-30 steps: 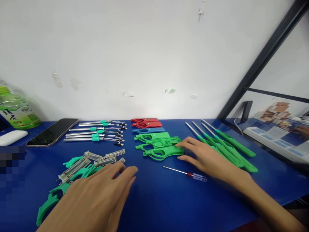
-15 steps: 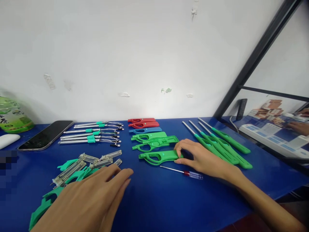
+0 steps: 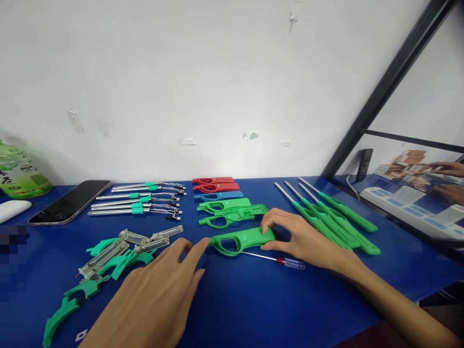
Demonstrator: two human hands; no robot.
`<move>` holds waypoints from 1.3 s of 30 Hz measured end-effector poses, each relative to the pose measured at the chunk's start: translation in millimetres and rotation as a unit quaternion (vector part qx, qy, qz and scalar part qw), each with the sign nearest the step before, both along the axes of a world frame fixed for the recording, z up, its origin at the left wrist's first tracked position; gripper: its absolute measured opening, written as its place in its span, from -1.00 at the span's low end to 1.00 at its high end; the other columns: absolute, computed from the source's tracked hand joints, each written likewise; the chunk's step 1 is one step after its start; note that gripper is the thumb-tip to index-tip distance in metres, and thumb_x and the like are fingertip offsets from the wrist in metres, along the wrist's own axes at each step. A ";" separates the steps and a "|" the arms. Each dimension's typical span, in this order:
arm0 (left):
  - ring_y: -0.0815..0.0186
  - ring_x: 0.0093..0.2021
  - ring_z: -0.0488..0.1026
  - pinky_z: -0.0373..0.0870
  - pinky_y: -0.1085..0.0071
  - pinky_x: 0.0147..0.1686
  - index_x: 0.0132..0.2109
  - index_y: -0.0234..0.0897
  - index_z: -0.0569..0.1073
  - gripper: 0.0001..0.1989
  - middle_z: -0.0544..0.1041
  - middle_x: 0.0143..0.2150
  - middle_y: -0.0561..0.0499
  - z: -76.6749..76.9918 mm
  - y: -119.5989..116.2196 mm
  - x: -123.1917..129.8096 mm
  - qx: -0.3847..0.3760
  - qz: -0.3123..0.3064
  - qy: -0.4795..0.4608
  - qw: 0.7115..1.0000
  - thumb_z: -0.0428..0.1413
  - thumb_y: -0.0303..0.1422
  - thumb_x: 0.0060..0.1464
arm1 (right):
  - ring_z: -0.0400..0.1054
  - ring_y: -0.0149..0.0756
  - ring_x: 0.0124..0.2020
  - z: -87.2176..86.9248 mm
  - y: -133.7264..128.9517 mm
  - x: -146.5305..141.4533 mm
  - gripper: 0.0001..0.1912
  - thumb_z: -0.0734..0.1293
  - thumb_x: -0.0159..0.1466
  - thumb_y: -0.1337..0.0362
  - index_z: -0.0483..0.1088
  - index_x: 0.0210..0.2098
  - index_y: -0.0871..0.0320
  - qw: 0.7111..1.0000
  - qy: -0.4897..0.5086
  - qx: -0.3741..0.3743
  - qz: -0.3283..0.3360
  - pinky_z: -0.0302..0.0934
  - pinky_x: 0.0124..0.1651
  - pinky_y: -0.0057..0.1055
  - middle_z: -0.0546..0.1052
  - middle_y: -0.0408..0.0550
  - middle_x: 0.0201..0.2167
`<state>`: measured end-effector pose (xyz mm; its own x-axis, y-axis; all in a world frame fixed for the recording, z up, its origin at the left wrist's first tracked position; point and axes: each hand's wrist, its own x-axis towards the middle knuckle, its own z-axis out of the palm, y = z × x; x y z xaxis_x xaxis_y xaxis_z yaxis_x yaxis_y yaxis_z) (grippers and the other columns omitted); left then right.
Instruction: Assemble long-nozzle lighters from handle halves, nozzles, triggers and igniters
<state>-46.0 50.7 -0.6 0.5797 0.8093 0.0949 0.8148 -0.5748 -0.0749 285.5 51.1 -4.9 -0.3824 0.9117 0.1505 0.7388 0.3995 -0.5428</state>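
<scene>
Pinched between the thumb and fingers of my right hand [image 3: 290, 234] is the broad end of a green lighter casing [image 3: 253, 237]. Its narrow end points left, where the index fingertip of my left hand [image 3: 159, 285] meets or nearly meets it. The left thumb and index finger are spread apart with nothing visible between them. Just below the casing lies a small screwdriver [image 3: 286, 262] with a clear and red handle. Behind it sit more green casings [image 3: 232, 214], a blue casing [image 3: 221, 195] and red casings [image 3: 217, 186].
Metal lighter tubes with wires [image 3: 123, 207] lie at the back left, near a phone [image 3: 68, 203] and a green-labelled bottle [image 3: 21, 174]. Clear lighter tanks [image 3: 105, 258] and green triggers [image 3: 61, 314] are scattered leftward. Assembled green lighters [image 3: 337, 222] lie right. A co-worker's hands show far right.
My left hand has moved right, up to the casing's narrow end. The casing has turned slightly in my right hand, which stays in nearly the same place. The co-worker's hands shifted.
</scene>
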 end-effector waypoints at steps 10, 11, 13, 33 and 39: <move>-0.01 0.13 0.63 0.69 0.04 -0.05 0.24 -0.12 0.54 -0.58 0.60 0.19 -0.14 -3.1 11.1 10.3 -0.065 -0.020 0.012 0.998 -0.12 -0.40 0.44 | 0.47 -0.24 0.03 -1.8 -8.4 -12.4 -0.76 0.46 0.41 0.09 0.44 0.01 -0.04 0.998 0.049 0.006 0.035 0.35 0.13 -0.29 0.54 -0.12 0.04; -0.02 0.15 0.62 0.69 0.05 -0.05 0.24 -0.13 0.54 -0.58 0.60 0.20 -0.15 -3.9 11.8 8.8 -0.059 -0.025 0.010 0.998 -0.11 -0.40 0.44 | 0.48 -0.24 0.03 0.0 -8.9 -10.9 -0.77 0.45 0.41 0.08 0.45 0.00 -0.05 0.998 0.055 0.011 0.031 0.35 0.13 -0.28 0.55 -0.12 0.04; -0.04 0.17 0.61 0.69 0.09 -0.08 0.23 -0.16 0.54 -0.58 0.59 0.23 -0.17 -3.4 12.5 6.9 -0.064 -0.015 0.028 0.997 -0.11 -0.43 0.42 | 0.48 -0.22 0.05 4.7 -9.5 -5.5 -0.77 0.45 0.41 0.06 0.46 -0.01 -0.05 0.997 0.069 0.030 0.009 0.35 0.15 -0.25 0.55 -0.12 0.05; 0.06 0.02 0.69 0.63 0.29 -0.15 0.14 0.17 0.60 -0.61 0.65 0.16 0.08 -30.8 8.0 -61.2 -0.016 -0.030 -0.037 0.999 -0.03 -0.28 0.36 | 0.51 -0.18 -0.15 1.3 -11.8 8.1 -0.71 0.44 0.39 -0.04 0.47 -0.12 0.02 0.999 0.001 0.026 -0.043 0.40 -0.06 -0.22 0.62 -0.07 -0.10; 0.07 0.04 0.68 0.62 0.29 -0.09 0.15 0.21 0.60 -0.59 0.66 0.14 0.06 -34.7 5.1 -50.8 -0.060 -0.048 -0.053 0.996 -0.04 -0.29 0.37 | 0.53 -0.16 -0.02 1.2 -11.9 10.0 -0.76 0.37 0.45 0.00 0.49 -0.09 0.02 0.998 -0.010 0.050 -0.025 0.42 0.08 -0.16 0.60 -0.02 0.02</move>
